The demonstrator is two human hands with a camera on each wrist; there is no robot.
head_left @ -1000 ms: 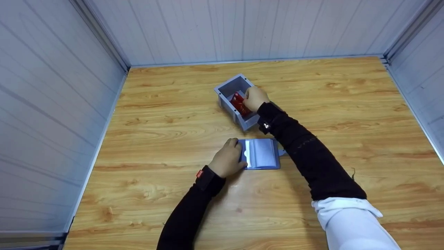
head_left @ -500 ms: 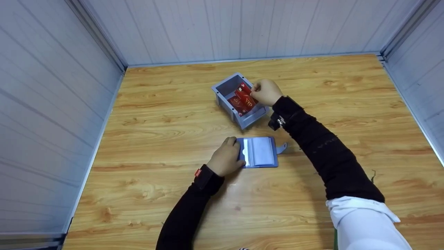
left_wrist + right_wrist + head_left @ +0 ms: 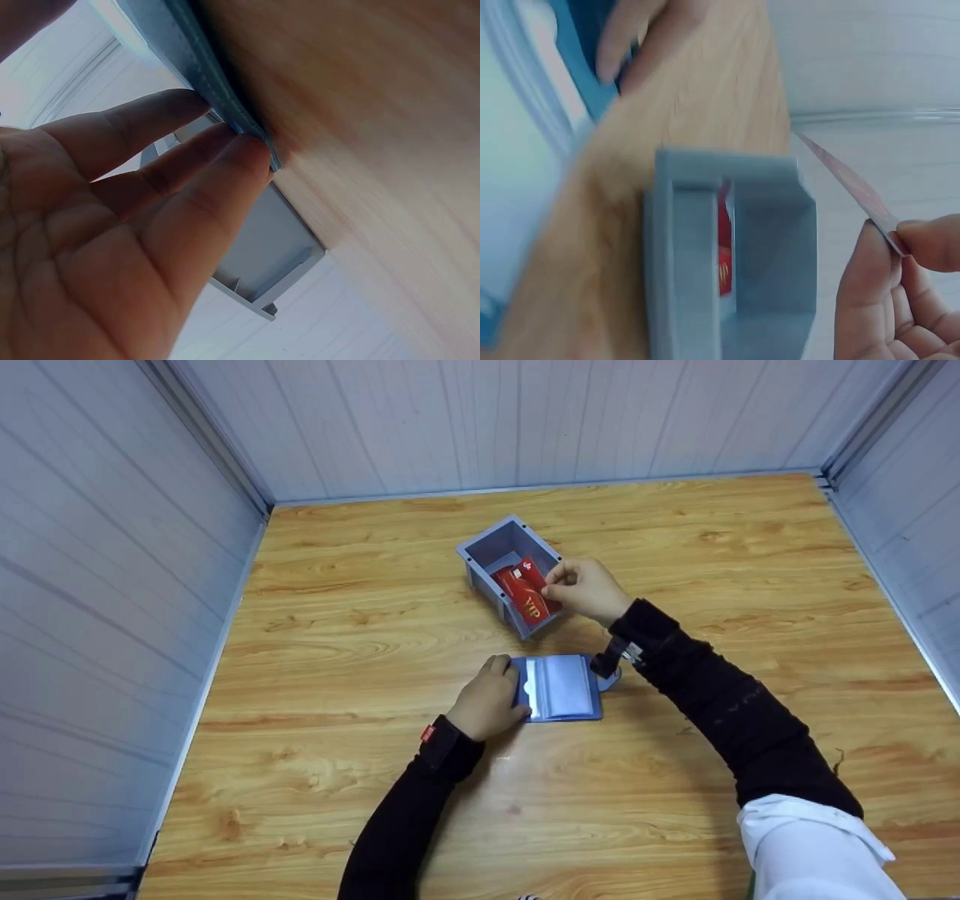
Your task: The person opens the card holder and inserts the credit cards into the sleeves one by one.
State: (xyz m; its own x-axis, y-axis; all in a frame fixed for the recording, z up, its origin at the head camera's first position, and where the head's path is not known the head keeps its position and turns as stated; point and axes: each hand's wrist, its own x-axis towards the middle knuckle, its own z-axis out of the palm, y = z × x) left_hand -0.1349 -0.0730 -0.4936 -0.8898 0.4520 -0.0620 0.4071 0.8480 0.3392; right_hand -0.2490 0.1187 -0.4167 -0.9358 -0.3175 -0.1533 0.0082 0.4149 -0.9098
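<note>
My right hand [image 3: 590,591] pinches a red card [image 3: 531,606] with gold VIP lettering between thumb and fingers, just over the grey bin [image 3: 480,551]. In the right wrist view the same card [image 3: 855,187] appears nearly edge-on, raised beside the bin. More red in the bin [image 3: 724,270] shows through its opening. The blue card holder [image 3: 596,705] lies spread on the table with its clear sleeves facing up. My left hand [image 3: 487,701] rests on its left edge, thumb near the lower corner. In the left wrist view, extended fingers [image 3: 217,195] press against the holder's edge.
The bin stands behind the holder on the wood-grain table [image 3: 337,675]. A strap [image 3: 610,680] sticks out from the holder's right side. White panel walls [image 3: 420,427] enclose the table at the back and both sides.
My right hand has drawn back from inside the bin, then moved slightly toward the near side, bringing the red card along. My left hand stays on the card holder.
</note>
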